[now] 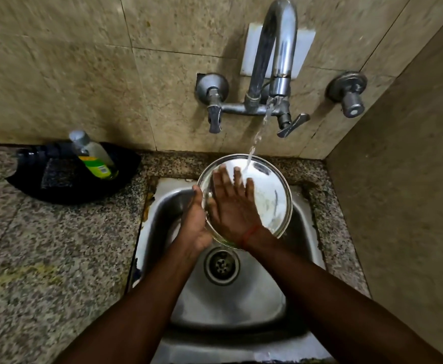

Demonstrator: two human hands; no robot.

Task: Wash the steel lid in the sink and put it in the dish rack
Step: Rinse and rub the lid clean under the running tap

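Because the steel lid (267, 203) is tilted over the sink (241, 303) to catch the tap's stream (258, 132), the left hand (194, 224) grips its rim to steady it while the right hand (232, 206) lies flat on it, fingers straight, apparently scrubbing.

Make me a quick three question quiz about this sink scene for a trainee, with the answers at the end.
1. True or false: water from the tap is running onto the lid.
2. The left hand grips the lid's edge. What is the right hand doing? A: lying flat on the lid. B: turning the tap. C: hanging idle.
3. What lies in the floor of the sink, below the lid?
Key: 1 true; 2 A; 3 the drain.
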